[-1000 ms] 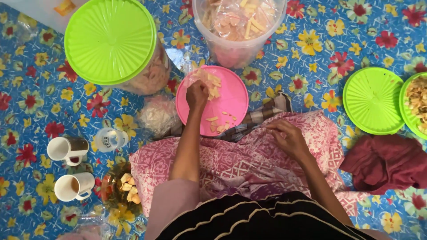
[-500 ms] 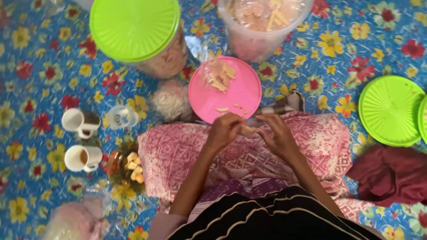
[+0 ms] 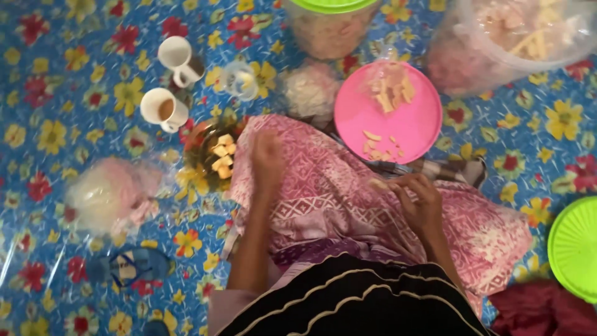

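Observation:
I sit on a floral mat with a pink patterned cloth (image 3: 323, 193) over my lap. My right hand (image 3: 418, 200) pinches a small pale cracker piece (image 3: 379, 184) just below a pink lid (image 3: 410, 121) that carries several cracker pieces. My left hand (image 3: 267, 155) is blurred, fingers curled, over the cloth beside a small clear bag of yellow chunks (image 3: 219, 154). Whether it holds anything cannot be made out.
Two white cups (image 3: 166, 109) and a small clear glass (image 3: 239, 81) stand at the upper left. A green-lidded tub (image 3: 329, 25) and a clear bucket of crackers (image 3: 516, 37) are at the top. Plastic bags (image 3: 109, 193) lie at left, a green lid (image 3: 575, 249) at right.
My view has swung left. My left hand left my right hand and moved left toward the bag of yellow chunks. My right hand stays over my lap with the cracker piece.

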